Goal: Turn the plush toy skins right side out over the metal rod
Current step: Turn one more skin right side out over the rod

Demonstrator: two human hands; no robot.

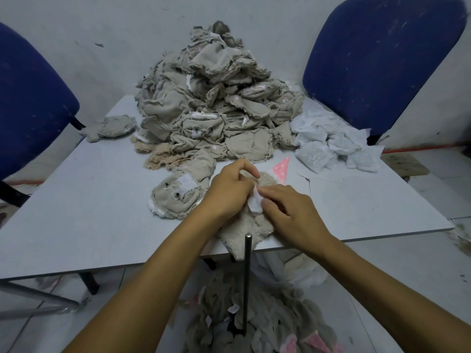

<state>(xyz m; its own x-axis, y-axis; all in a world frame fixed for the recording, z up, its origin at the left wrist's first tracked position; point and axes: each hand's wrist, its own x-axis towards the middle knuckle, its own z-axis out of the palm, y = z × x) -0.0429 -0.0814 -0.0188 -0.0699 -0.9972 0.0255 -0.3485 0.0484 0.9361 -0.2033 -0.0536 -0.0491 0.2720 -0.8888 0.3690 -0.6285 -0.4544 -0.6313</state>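
A fluffy beige plush skin (248, 229) lies at the table's near edge, its lower end hanging over. My left hand (229, 192) grips its upper part with curled fingers. My right hand (288, 212) pinches a white fabric bit (256, 202) on the skin. The upright metal rod (247, 276) stands just in front of the table edge, its tip below the skin. A tall heap of inside-out grey-beige skins (216, 98) fills the table's back. One inside-out skin (175, 197) lies left of my hands.
White fabric pouches (331, 146) lie at the back right and a pink dotted triangle (281, 166) behind my hands. Blue chairs stand at left (30, 103) and right (377, 59). More skins (254, 322) are piled on the floor around the rod. The grey table (89, 212) spans the middle.
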